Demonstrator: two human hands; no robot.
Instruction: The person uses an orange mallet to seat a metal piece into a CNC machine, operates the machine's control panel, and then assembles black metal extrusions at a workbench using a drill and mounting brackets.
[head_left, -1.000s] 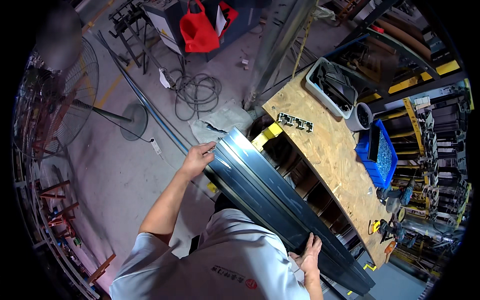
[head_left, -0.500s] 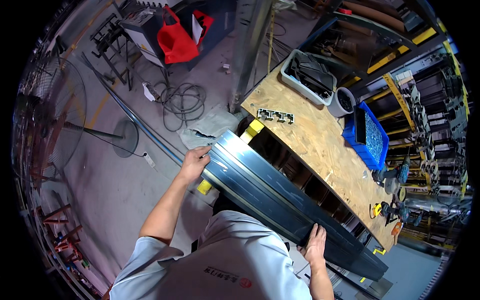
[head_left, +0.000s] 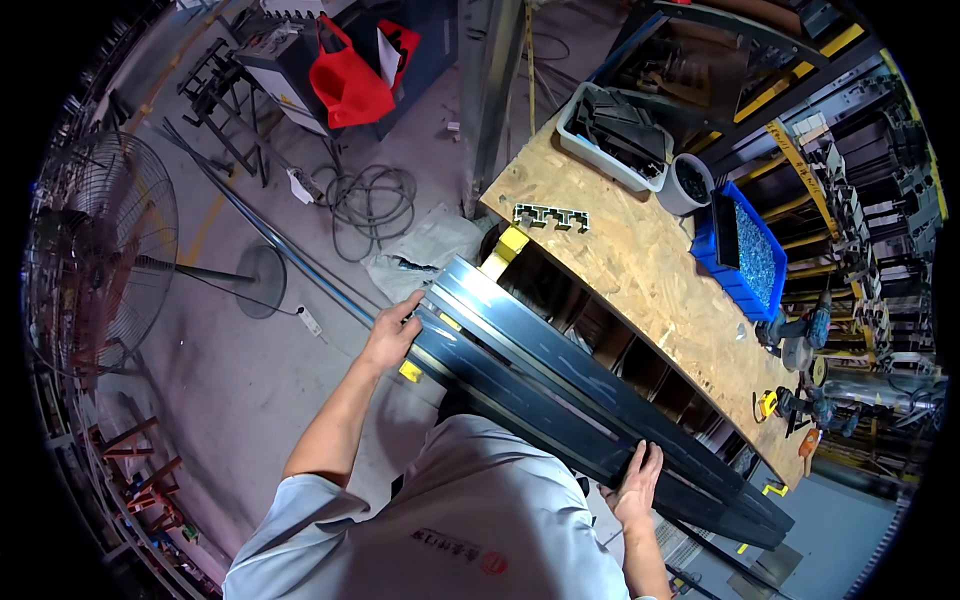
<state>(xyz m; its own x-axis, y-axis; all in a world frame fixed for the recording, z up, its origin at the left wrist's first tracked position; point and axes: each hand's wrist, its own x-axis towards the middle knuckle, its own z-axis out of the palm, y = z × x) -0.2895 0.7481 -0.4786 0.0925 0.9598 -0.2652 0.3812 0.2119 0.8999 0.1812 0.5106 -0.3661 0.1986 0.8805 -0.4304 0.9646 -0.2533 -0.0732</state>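
Observation:
Two long dark metal profiles lie side by side on yellow-padded supports in front of me, a narrow gap between them. My left hand point(head_left: 392, 335) is closed on the upper-left end of the near profile point(head_left: 500, 397), fingers over its top. Farther down the same profile, my right hand point(head_left: 634, 490) grips it, with the fingers over the top and the thumb by the near edge. The far profile point(head_left: 590, 385) runs along the workbench side. One yellow pad point(head_left: 506, 250) shows past its end, and another yellow pad point(head_left: 411, 372) sits beside the near profile.
The wooden workbench point(head_left: 640, 290) holds a cut profile piece point(head_left: 551, 218), a grey tub point(head_left: 615, 140), a round bucket point(head_left: 686, 185), a blue bin of screws point(head_left: 745, 260), drills and a tape measure point(head_left: 766, 403). A fan point(head_left: 105, 240) stands left; coiled cable point(head_left: 370, 210) lies on the floor.
A gap has opened between the two profiles, where they lay close together before. The near profile has shifted toward me relative to the far one, with both hands still on it.

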